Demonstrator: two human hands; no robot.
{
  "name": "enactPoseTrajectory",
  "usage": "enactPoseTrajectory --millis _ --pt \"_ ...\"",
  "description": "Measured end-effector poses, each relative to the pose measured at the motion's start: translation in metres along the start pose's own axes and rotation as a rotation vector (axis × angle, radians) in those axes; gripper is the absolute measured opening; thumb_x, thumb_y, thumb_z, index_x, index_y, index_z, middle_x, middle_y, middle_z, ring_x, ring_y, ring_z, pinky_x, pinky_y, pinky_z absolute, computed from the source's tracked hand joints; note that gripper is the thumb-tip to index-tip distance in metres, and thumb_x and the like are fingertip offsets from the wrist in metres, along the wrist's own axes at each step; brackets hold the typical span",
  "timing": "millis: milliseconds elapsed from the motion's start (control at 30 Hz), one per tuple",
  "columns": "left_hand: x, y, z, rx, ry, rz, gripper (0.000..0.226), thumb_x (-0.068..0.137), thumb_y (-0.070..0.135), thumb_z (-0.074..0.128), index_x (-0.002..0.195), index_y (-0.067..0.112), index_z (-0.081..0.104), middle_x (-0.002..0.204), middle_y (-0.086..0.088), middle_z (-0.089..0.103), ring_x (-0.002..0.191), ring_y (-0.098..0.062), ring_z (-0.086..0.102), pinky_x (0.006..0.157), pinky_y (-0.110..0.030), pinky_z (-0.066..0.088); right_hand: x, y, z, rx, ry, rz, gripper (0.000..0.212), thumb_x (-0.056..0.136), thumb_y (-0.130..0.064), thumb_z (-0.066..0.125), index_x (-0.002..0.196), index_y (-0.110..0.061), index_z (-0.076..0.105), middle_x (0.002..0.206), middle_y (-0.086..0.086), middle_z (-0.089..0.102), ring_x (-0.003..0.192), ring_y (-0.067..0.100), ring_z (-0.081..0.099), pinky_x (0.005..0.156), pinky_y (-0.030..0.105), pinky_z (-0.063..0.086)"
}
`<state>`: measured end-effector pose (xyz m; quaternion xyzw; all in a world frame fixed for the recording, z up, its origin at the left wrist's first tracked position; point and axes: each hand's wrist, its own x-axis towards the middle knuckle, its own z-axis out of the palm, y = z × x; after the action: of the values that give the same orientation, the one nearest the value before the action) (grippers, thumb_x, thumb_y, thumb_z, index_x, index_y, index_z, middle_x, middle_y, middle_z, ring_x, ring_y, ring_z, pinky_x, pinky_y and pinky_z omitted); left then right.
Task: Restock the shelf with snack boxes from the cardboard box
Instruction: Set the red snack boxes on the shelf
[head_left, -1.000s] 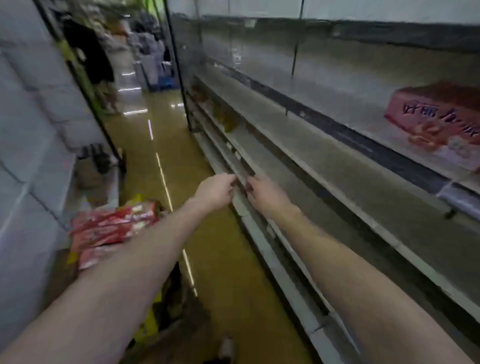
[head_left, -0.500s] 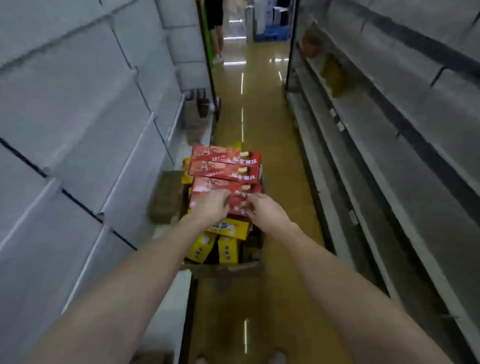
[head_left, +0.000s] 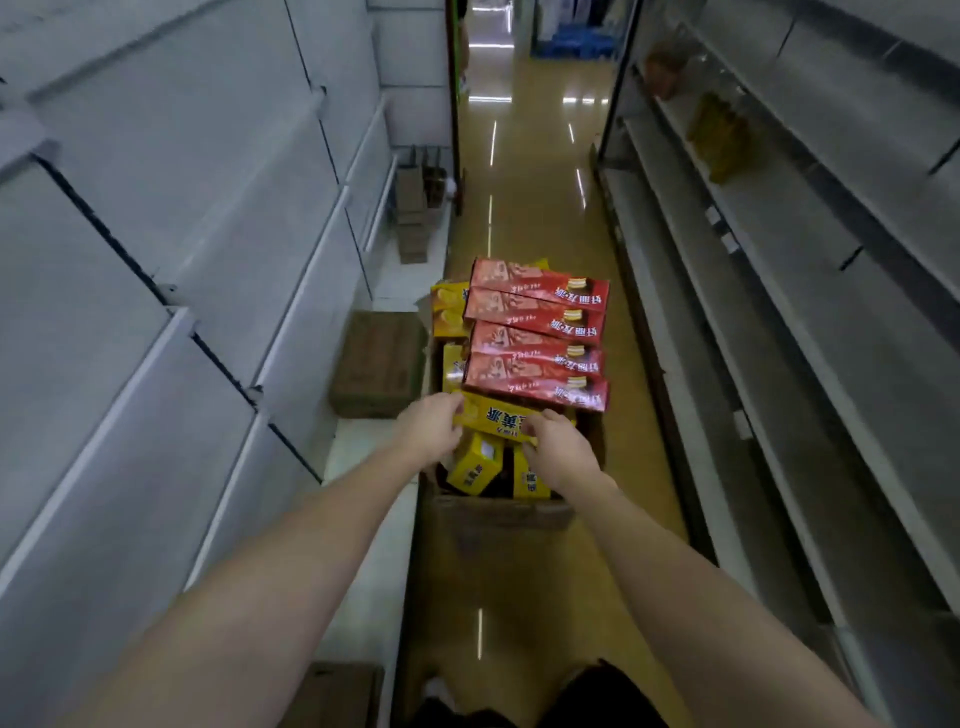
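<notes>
yellow cardboard, the snack box (head_left: 493, 420) at twelve o'clock in the cardboard box (head_left: 498, 512) looked light and stiff, the left hand (head_left: 430, 430) and right hand (head_left: 563, 451) gripping its two ends.

Bare forearms, no sleeves; dark trousers (head_left: 597, 699).

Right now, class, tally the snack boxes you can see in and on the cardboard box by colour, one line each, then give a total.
Red snack boxes: 4, lying flat in a row on top.
Yellow snack boxes: 5 visible, one held by the left hand and the right hand, two standing below it, two left of the red ones.
Total: 9 visible; more may be hidden in the cardboard box.
</notes>
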<state>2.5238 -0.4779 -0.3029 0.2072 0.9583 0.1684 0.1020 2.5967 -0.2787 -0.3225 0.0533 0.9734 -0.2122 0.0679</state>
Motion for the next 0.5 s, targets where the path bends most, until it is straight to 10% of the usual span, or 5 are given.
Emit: enactPoseTrajectory --millis 500 --pt "0.066 0.045 -0.009 0.011 0.085 0.191 0.029 0.094 0.017 0.056 0.123 0.014 0.059 0.118 -0.002 0.062 0.103 -0.022 0.062 0.075 -0.033 0.051 0.042 0.035 -0.039 -0.002 0.246 0.093 0.028 0.094 -0.022 0.058 0.122 -0.017 0.058 0.116 0.0 0.058 0.105 0.02 0.056 0.086 0.036 0.053"
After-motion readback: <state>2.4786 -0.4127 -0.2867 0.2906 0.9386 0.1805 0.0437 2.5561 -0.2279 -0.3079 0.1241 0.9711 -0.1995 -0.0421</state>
